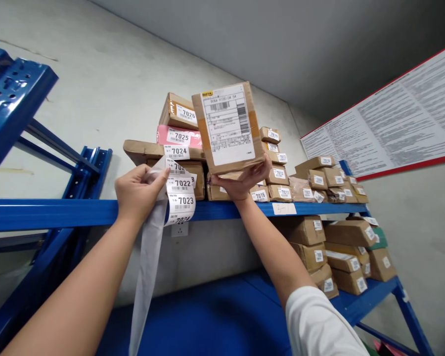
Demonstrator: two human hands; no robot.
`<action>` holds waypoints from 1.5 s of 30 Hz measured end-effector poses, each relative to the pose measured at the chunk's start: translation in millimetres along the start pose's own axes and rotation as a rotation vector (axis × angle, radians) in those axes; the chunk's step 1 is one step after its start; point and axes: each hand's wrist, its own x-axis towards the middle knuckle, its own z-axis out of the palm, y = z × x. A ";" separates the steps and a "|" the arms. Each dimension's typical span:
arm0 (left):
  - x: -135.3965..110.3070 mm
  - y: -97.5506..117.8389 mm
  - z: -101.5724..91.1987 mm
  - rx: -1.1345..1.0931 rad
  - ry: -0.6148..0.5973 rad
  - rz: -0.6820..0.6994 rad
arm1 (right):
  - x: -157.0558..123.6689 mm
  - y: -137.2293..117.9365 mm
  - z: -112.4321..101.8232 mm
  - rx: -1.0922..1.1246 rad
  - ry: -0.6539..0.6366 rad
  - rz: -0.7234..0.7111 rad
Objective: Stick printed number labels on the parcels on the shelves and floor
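Head view shows two bare hands raised before a blue metal shelf point(59, 213) stacked with parcels. At the left, the left hand point(136, 190) has its thumb and fingers pinching a curling white paper strip of printed number labels point(181, 186); 7022 and 7023 read clearly, and a long pale tail of backing point(150, 267) hangs below the hand. To its right, the right hand point(243, 182) holds up a brown cardboard box point(228, 160) from below, its fingers spread along the bottom and partly hidden. The box tilts slightly, above the level of the shelf's front edge, with a white shipping label point(230, 123) facing the person over a band of orange-brown tape. Beyond the hands, a brown box marked 7026 point(178, 111) sits on a pink parcel marked 7025 point(163, 136). Farther right, smaller brown parcels point(276, 174) stand stacked near a red-edged white notice board point(385, 109).
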 end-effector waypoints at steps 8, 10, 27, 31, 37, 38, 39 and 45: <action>1.0 -2.3 2.8 0.004 -0.025 0.021 | 76.9 -40.2 89.2 0.118 -0.139 0.212; 1.5 -4.3 4.3 0.003 -0.033 0.032 | 99.1 -51.6 125.3 0.039 -0.159 0.293; 6.0 -16.5 3.1 -0.077 -0.087 0.153 | 114.7 -101.8 206.2 -0.162 -1.008 0.702; 6.4 -17.7 3.5 -0.062 -0.085 0.161 | 108.3 -100.4 210.6 -0.314 -1.000 0.719; 6.8 -18.3 2.8 -0.044 -0.092 0.182 | 98.4 -105.6 226.9 -0.300 -0.933 0.748; 6.8 -18.1 2.6 -0.046 -0.096 0.184 | 97.1 -106.9 228.0 -0.296 -0.918 0.744; 6.9 -17.9 2.4 -0.046 -0.102 0.186 | 96.0 -108.1 228.6 -0.298 -0.901 0.740; 7.1 -17.6 -0.6 -0.017 -0.126 0.196 | 92.9 -111.0 224.1 -0.306 -0.847 0.720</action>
